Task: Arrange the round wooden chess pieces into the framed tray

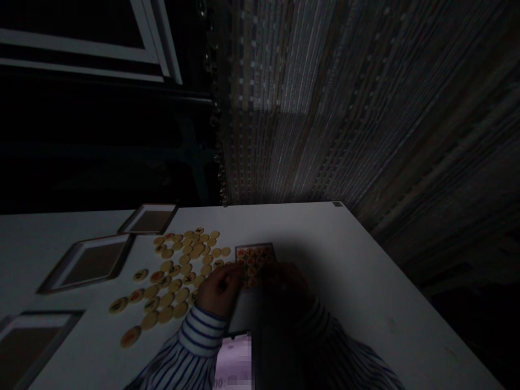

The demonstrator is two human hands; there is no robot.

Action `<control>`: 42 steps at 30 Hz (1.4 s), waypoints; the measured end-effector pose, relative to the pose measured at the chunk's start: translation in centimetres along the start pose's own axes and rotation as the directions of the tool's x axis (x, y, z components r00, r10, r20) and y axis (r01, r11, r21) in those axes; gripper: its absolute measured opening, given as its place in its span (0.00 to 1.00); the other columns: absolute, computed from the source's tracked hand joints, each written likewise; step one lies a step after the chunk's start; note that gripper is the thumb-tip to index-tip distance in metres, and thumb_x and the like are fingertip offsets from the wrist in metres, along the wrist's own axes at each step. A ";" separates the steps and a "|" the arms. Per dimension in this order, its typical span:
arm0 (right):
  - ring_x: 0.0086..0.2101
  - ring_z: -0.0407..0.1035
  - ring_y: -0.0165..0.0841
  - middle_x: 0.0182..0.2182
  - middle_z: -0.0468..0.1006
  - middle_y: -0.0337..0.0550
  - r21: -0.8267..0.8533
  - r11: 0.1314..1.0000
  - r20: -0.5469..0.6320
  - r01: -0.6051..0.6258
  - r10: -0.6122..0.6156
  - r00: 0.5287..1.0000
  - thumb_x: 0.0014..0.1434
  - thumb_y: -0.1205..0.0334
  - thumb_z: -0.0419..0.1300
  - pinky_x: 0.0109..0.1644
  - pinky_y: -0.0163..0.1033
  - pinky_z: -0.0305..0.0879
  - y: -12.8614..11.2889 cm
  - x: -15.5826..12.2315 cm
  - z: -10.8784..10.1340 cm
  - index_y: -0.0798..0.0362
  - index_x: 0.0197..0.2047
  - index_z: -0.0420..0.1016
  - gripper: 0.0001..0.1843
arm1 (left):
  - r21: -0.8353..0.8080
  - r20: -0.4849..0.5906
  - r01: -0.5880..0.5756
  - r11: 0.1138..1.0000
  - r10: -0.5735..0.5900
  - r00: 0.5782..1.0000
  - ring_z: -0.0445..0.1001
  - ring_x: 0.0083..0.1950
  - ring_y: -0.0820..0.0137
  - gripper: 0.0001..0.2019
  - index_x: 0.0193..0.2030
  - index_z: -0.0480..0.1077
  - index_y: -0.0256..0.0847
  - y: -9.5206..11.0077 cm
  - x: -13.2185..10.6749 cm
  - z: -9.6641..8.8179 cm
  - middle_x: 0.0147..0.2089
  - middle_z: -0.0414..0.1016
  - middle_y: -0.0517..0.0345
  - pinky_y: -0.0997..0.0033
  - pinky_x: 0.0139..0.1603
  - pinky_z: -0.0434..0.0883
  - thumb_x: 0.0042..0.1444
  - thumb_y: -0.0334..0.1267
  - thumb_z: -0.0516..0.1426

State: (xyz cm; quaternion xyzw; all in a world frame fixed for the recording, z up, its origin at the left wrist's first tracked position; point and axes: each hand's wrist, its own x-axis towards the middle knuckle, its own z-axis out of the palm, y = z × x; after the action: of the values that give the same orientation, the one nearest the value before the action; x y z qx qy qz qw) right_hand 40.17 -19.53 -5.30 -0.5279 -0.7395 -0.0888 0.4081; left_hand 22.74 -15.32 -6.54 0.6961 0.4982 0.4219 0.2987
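Note:
A small box holds rows of round Chinese chess pieces with red characters. My left hand is at the box's left side, its fingers curled together; whatever they may pinch is hidden. On the right side, my right hand reaches over the box in deep shadow. Its fingers look drawn together at the pieces, but I cannot make out anything in them. To the left of my left hand, loose Chinese chess pieces lie spread on the white table, some showing black or red characters, others blank.
Three shallow trays stand along the left: a far one, a middle one and a near one. A lit phone screen is between my forearms. The white table ends at the right. A string curtain hangs behind.

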 end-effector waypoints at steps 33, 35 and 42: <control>0.36 0.66 0.34 0.35 0.68 0.48 0.194 0.969 0.273 -0.150 0.094 0.958 0.46 0.62 0.61 0.39 0.41 0.69 5.8 -2.5 0.5 0.54 0.37 0.73 0.12 | 0.329 0.134 -0.330 0.885 0.303 0.944 0.72 0.41 0.66 0.14 0.40 0.70 0.38 -3.6 -0.1 1.1 0.38 0.74 0.50 0.64 0.43 0.71 0.54 0.34 0.45; 0.36 0.66 0.35 0.35 0.68 0.48 0.206 0.966 0.265 -0.157 0.099 0.959 0.44 0.63 0.61 0.39 0.41 0.68 5.8 -2.6 0.7 0.55 0.36 0.73 0.13 | 0.327 0.125 -0.318 0.890 0.293 0.948 0.72 0.41 0.66 0.14 0.40 0.70 0.38 -3.7 -0.1 1.2 0.39 0.74 0.50 0.64 0.43 0.71 0.54 0.34 0.46; 0.35 0.65 0.35 0.34 0.68 0.48 0.132 0.970 0.328 -0.203 0.150 0.933 0.46 0.63 0.60 0.39 0.41 0.68 5.2 -2.5 0.4 0.56 0.36 0.73 0.12 | 0.297 0.113 -0.305 0.905 0.284 0.952 0.72 0.42 0.66 0.13 0.40 0.70 0.39 -3.5 -0.2 1.2 0.39 0.73 0.51 0.65 0.45 0.70 0.53 0.33 0.46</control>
State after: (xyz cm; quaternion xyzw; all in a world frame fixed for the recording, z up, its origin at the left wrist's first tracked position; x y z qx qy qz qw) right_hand 44.64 -18.80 -8.85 -0.5645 -0.7494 0.0947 0.3328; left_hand 22.21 -14.32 -10.10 0.8155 0.4372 0.3546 0.1346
